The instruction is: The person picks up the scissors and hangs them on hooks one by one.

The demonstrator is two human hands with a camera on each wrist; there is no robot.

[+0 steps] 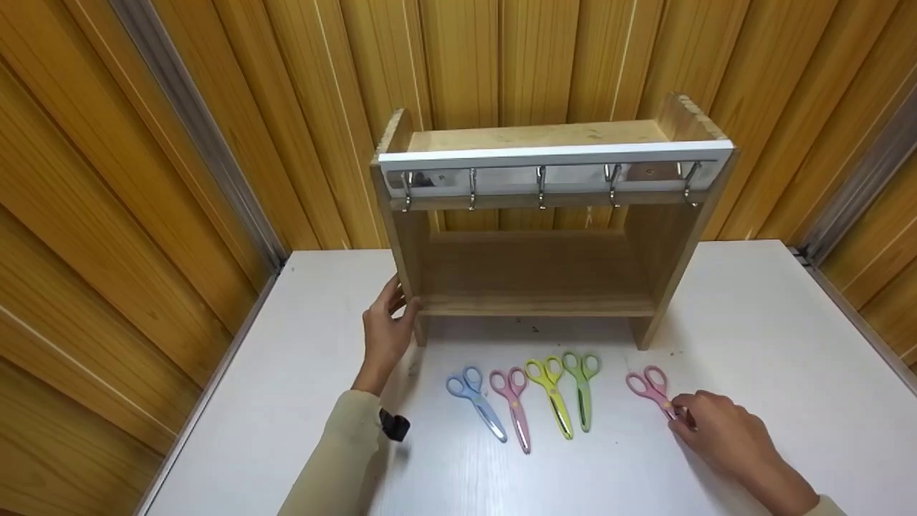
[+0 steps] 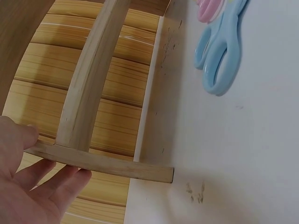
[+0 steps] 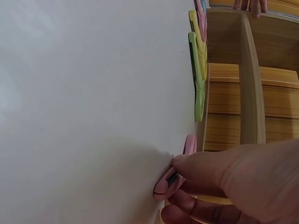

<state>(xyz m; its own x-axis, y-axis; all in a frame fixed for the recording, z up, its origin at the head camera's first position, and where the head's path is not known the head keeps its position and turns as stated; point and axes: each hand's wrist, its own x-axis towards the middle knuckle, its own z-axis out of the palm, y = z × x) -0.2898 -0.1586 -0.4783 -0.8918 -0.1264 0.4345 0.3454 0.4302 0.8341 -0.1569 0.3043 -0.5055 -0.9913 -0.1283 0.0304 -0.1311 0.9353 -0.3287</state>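
My left hand [image 1: 387,337] grips the left side panel of a wooden shelf [image 1: 537,308] low down. In the left wrist view its thumb is on one side of the panel edge and its fingers [image 2: 70,184] on the other. My right hand [image 1: 727,433] pinches a pair of pink scissors [image 1: 650,387] by the blades, between thumb and fingers, their handles toward the shelf. To their left lie blue scissors [image 1: 476,403], another pink pair [image 1: 512,405], yellow scissors [image 1: 551,398] and green scissors [image 1: 582,390], handles toward the shelf.
A metal rail with several hooks [image 1: 541,188] runs along the shelf's upper front. The shelf stands on a white table [image 1: 301,401] before a wood-patterned wall [image 1: 530,64]. A black strap [image 1: 394,425] is at my left wrist.
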